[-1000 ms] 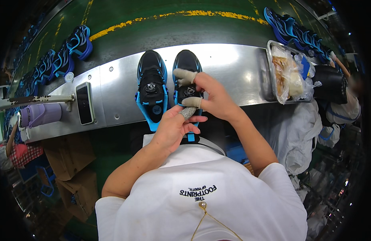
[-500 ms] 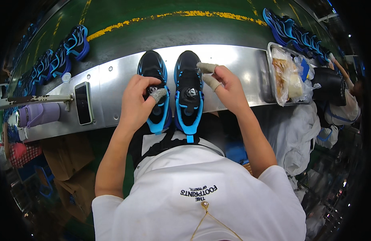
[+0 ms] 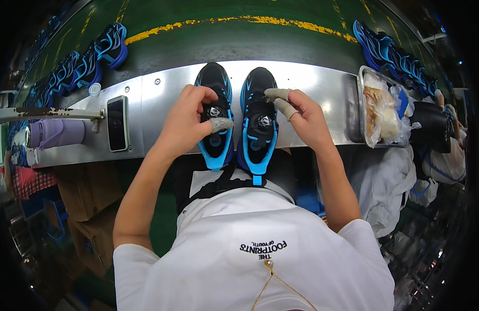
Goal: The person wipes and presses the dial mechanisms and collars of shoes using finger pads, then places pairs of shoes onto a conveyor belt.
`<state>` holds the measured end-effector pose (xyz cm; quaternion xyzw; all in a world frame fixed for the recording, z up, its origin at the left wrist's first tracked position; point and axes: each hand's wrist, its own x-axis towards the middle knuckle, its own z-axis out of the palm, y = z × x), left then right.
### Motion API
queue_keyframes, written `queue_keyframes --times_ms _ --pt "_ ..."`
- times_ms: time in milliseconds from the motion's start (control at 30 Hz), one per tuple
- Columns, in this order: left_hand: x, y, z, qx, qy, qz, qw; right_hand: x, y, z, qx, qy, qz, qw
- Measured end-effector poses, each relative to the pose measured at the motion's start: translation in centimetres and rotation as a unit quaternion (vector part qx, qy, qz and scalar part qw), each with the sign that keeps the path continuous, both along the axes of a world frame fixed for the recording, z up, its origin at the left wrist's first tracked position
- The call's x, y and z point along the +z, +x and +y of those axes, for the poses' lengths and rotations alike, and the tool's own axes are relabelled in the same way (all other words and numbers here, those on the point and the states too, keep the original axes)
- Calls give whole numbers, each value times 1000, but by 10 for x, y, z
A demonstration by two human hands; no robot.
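A pair of black and blue sneakers stands side by side on the metal bench, toes pointing away from me. Each has a round dial on its tongue. At the left sneaker, my left hand has its curved index finger and grey-covered thumb apart on either side of the dial; whether they press on it I cannot tell. Beside the outer edge of the right sneaker is my right hand, its thumb and index finger in beige finger covers and slightly apart. Nothing shows between them.
A phone and a purple bottle are on the left of the metal bench. To the right stands a metal tray with plastic-bagged contents. More sneakers line the green surface beyond, at left and right.
The whole view has shifted, so bench and sneakers appear farther right. My right fingertips have come slightly nearer to me along the right sneaker and closer together. My left hand stays by the left dial.
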<state>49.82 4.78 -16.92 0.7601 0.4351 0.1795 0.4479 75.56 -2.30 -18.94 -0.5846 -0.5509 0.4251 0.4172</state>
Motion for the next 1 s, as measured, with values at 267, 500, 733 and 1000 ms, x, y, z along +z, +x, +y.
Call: queue_keyframes --times_ms 267,500,733,1000 --pt "-3 -3 2 -36 -60 -37 997 -1 0 3 8 -5 12 1000" --pt "-23 -8 7 -21 -67 -69 995 6 -3 3 20 -3 -4 1000" --pt "-23 -9 2 -49 34 -87 994 12 -7 9 25 -7 -5 1000" --pt "-42 -6 16 -78 42 -96 991 17 -11 13 49 -4 -28 998"
